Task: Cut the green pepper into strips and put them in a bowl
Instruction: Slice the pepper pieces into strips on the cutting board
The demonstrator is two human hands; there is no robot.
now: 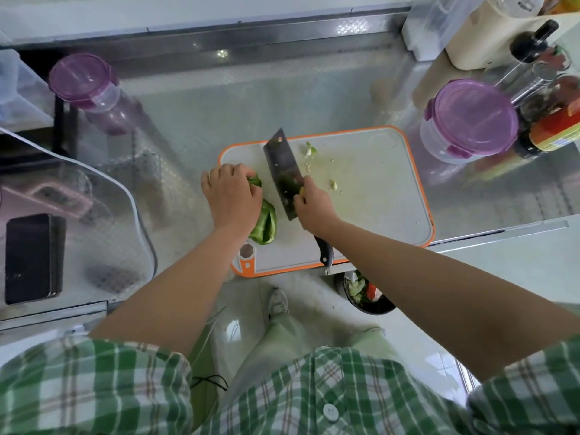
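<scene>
1. As far as the head view lets me judge, the slicing has hardly begun. The green pepper (pixel 266 224) lies at the left edge of the cutting board (pixel 376 208) as one large, folded piece, and I see no strips anywhere.
2. My left hand (pixel 230 196) sits on the far end of the pepper, fingers curled over it and pressing it to the board. The near end sticks out from under my palm.
3. My right hand (pixel 314 211) is wrapped round the cleaver (pixel 284 171) where the blade meets the handle, with the black handle end poking out under my wrist. The blade stands just to the right of the pepper, apart from it. Whether its edge touches the board I cannot tell.
4. Pale scraps (pixel 310 150) and small seeds lie scattered on the board beyond the blade. From that I take it the pepper has been opened and cored, so that part looks done.
5. What is left is nearly everything the task names: slicing this whole piece into strips, then moving them into a bowl.
6. I can make out no open bowl on the worktop (pixel 219 105) near the board. The purple-lidded container (pixel 470 120) to the right is closed. A dark vessel (pixel 367 296) below the worktop's front edge holds mixed vegetable bits, but I cannot tell whether it is the bowl or a scrap bin.
</scene>
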